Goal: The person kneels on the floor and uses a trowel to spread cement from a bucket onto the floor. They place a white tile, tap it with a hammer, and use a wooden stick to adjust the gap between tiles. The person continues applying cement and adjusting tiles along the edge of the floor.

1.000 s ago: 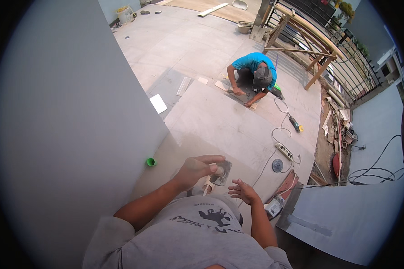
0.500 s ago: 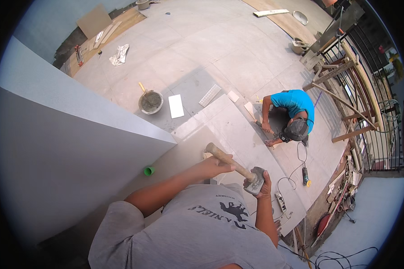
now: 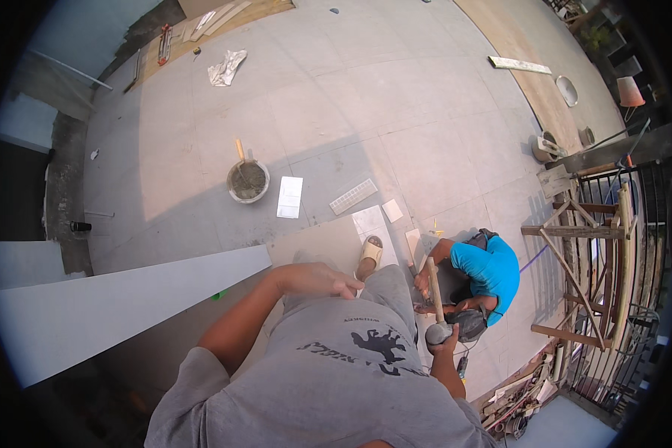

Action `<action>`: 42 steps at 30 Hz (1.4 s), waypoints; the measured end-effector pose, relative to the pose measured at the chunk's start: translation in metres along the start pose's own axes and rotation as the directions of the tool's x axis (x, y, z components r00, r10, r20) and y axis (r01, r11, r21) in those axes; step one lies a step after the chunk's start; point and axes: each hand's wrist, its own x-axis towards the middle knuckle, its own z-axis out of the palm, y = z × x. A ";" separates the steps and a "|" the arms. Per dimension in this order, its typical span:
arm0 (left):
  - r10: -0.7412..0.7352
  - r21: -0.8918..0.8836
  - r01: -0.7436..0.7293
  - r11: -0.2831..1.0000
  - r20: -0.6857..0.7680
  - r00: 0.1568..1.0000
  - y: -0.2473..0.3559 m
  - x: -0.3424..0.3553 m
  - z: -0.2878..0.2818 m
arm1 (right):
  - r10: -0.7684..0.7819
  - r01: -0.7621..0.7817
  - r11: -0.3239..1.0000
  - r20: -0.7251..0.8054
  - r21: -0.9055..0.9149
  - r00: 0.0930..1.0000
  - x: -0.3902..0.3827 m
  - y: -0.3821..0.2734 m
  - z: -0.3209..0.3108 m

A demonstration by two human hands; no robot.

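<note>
My right hand [image 3: 446,347] is wrapped round the grey head of a mallet [image 3: 435,295]. The mallet's pale wooden handle points up and away from me. My left hand [image 3: 325,281] hovers in front of my grey shirt, holding nothing, its fingers loosely stretched to the right. Below it is my sandalled foot [image 3: 369,254] on the tiles. Just beyond the mallet a co-worker in a blue shirt [image 3: 493,269] crouches over the floor. One of that person's hands grips a tool, partly hidden by the mallet handle.
A bucket of mortar [image 3: 248,181] with a yellow-handled tool stands ahead on the tiled floor. Nearby lie a white sheet [image 3: 290,197], a ribbed strip [image 3: 353,196] and a small tile piece [image 3: 392,210]. A white wall [image 3: 134,299] juts in at left; a wooden trestle [image 3: 575,231] stands right.
My left hand has let go of the mallet handle and moved left. The mallet has swung more upright in my right hand. My view has shifted, showing more floor ahead.
</note>
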 end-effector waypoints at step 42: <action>-0.899 0.185 -0.882 -0.434 -0.147 0.412 -0.309 0.155 -0.511 | 0.710 -0.191 -0.510 -0.536 -0.839 0.456 0.193 0.652 0.941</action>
